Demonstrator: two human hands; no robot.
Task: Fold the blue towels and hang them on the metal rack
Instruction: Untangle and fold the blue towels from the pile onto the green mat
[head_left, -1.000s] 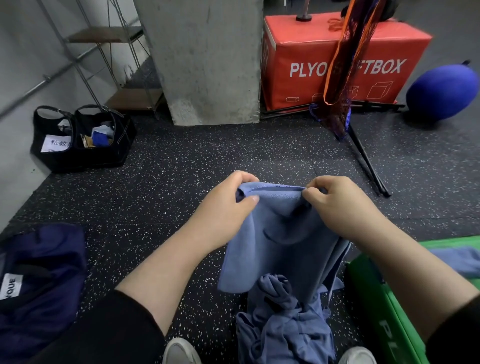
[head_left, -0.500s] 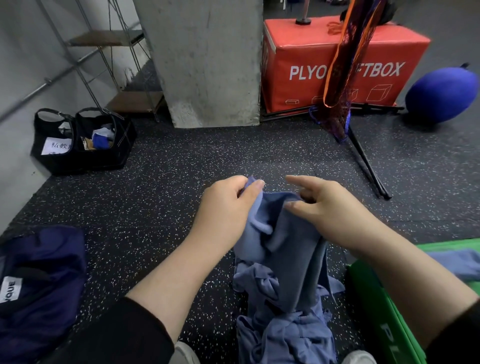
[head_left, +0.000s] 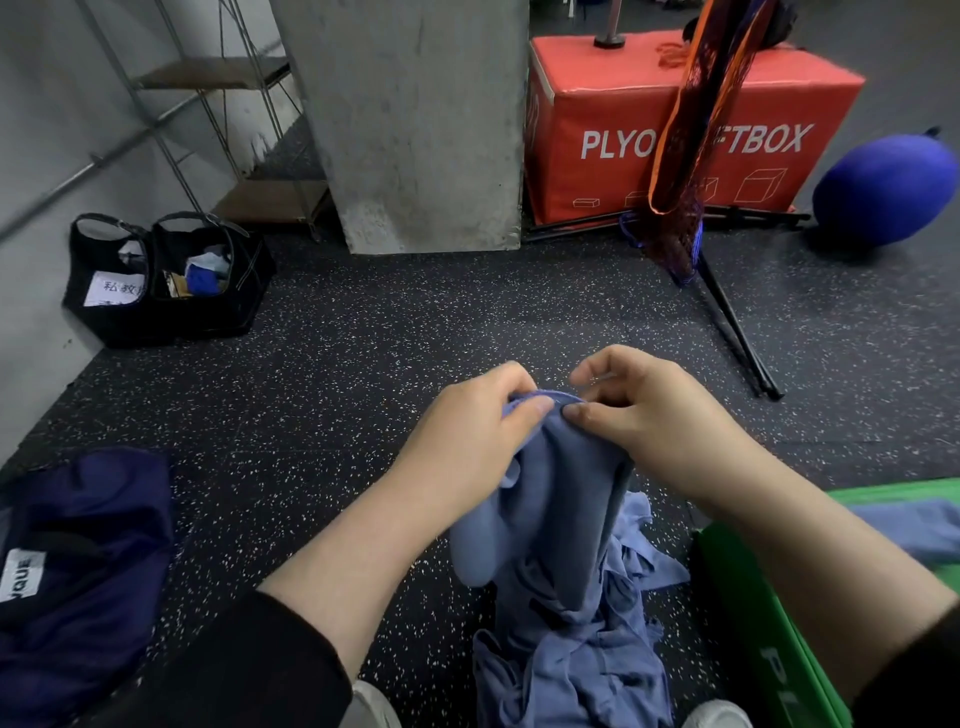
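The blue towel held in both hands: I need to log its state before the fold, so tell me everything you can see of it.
The blue towel is soft, matte, slate-blue cloth, unfolded and bunched. The left hand and right hand pinch its top edge close together, so it hangs in loose vertical folds. Its lower end meets a crumpled pile of blue towels on the speckled floor, between the person's shoes.

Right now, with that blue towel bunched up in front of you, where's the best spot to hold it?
Along its top hem, from above. The left hand and right hand both pinch the blue towel there; that edge is the highest part, and the rest hangs loose toward the towel pile.
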